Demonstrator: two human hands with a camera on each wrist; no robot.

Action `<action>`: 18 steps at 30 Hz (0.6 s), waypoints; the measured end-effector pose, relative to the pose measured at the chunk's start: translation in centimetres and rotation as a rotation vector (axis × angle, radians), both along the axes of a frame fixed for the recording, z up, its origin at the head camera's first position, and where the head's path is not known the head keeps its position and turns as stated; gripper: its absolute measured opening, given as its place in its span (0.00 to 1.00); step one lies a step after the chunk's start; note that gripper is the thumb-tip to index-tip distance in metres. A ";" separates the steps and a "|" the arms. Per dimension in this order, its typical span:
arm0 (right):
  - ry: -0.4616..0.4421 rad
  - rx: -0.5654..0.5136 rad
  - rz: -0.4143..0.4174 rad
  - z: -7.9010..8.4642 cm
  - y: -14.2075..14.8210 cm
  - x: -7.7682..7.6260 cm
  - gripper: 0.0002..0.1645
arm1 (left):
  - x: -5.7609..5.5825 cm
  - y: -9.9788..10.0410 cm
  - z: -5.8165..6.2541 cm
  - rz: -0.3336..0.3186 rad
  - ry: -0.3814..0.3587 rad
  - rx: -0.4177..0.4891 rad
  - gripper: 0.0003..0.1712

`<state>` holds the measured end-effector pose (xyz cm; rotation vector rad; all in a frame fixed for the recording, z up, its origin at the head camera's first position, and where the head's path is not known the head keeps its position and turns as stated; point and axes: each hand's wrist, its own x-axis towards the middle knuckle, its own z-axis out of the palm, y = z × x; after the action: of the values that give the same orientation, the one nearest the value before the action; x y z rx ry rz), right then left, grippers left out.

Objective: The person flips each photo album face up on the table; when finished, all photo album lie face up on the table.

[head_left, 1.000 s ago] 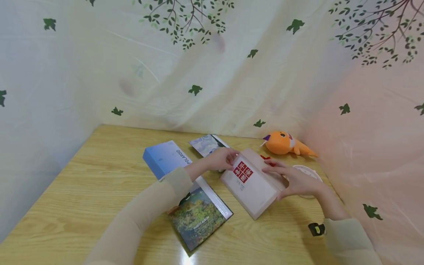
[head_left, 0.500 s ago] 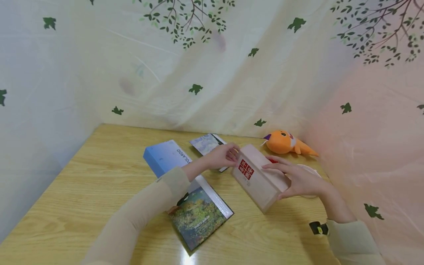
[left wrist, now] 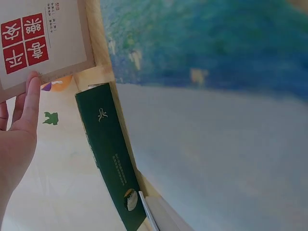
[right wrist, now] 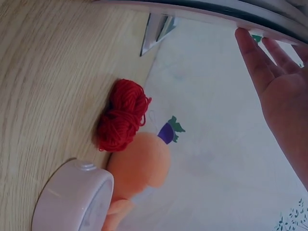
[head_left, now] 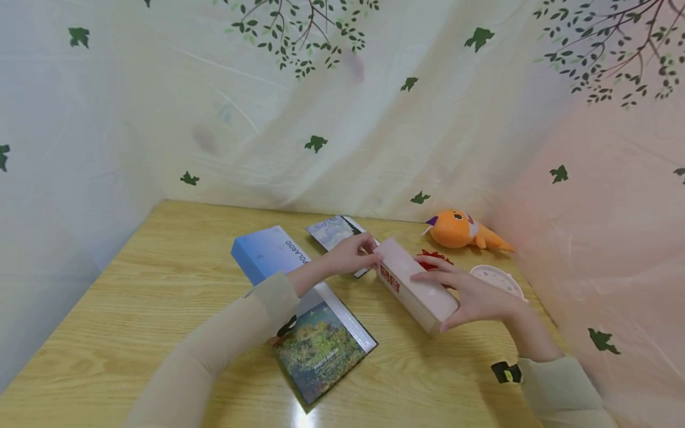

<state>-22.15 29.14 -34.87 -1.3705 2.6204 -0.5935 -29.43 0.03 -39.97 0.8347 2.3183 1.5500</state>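
Observation:
A pale pink box [head_left: 402, 263] with a red block of characters stands on its long narrow side, slightly tilted, between my two hands. In the left wrist view its printed face [left wrist: 67, 33] fills the upper left. My left hand [head_left: 350, 254] pinches its far left end, the thumb at the edge. My right hand [head_left: 481, 294] holds the near right end, thumb low at the corner and fingers spread over the top. In the right wrist view those fingers [right wrist: 250, 53] meet the box from below, and most of it is out of frame.
A blue Polaroid box [head_left: 267, 249] and a photo album [head_left: 326, 351] lie left. A painted album [head_left: 327, 230] is behind. Red yarn [right wrist: 125, 113], an orange plush toy [head_left: 452, 230] and a round pale pink clock [head_left: 497, 279] sit right. Cloth walls enclose the table [head_left: 139, 285].
The pink box has turned from lying back with its printed face up to standing with a narrow side up. Both hands turned it and stay on it; the yarn and clock show more.

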 end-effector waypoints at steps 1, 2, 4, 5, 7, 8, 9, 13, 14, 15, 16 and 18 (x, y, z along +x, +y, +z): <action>-0.011 -0.001 0.007 -0.1 -0.1 0.0 0.55 | 0.1 -0.1 0.0 -0.001 -0.010 0.005 0.13; -0.031 -0.004 0.016 -0.2 -0.2 0.0 0.55 | 0.1 -0.3 -0.1 -0.003 -0.020 0.011 0.13; -0.092 -0.010 0.026 -0.3 -0.4 0.0 0.55 | 0.3 -0.6 -0.1 -0.019 -0.038 0.029 0.13; -0.125 -0.020 0.033 -0.3 -0.5 0.1 0.54 | 0.4 -0.8 -0.1 -0.029 -0.044 0.034 0.14; -0.202 -0.038 0.043 -0.5 -0.7 0.0 0.53 | 0.5 -1.1 -0.2 -0.052 -0.047 0.034 0.16; -0.235 -0.047 0.051 -0.5 -0.8 0.1 0.52 | 0.5 -1.3 -0.2 -0.065 -0.047 0.023 0.19; -0.269 -0.052 0.050 -0.6 -1.0 0.1 0.52 | 0.5 -1.5 -0.2 -0.076 -0.044 0.010 0.22; -0.364 -0.056 0.034 -0.9 -1.4 0.2 0.53 | 0.6 -2.2 -0.1 -0.130 -0.021 -0.012 0.30; -0.381 -0.058 0.035 -1.0 -1.5 0.3 0.54 | 0.6 -2.3 0.0 -0.146 -0.007 -0.013 0.30; -0.402 -0.058 0.032 -1.1 -1.6 0.2 0.55 | 0.7 -2.5 -0.1 -0.159 0.018 -0.015 0.30; -0.421 -0.063 0.040 -1.2 -1.7 0.2 0.56 | 0.8 -2.6 -0.1 -0.170 0.042 -0.022 0.30; -0.463 -0.066 0.058 -1.5 -1.9 0.1 0.56 | 0.9 -3.0 -0.4 -0.189 0.088 -0.050 0.30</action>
<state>-22.03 27.26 -36.35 -1.1507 2.2033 -0.8754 -28.53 -2.95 -40.34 1.0943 2.2520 1.3981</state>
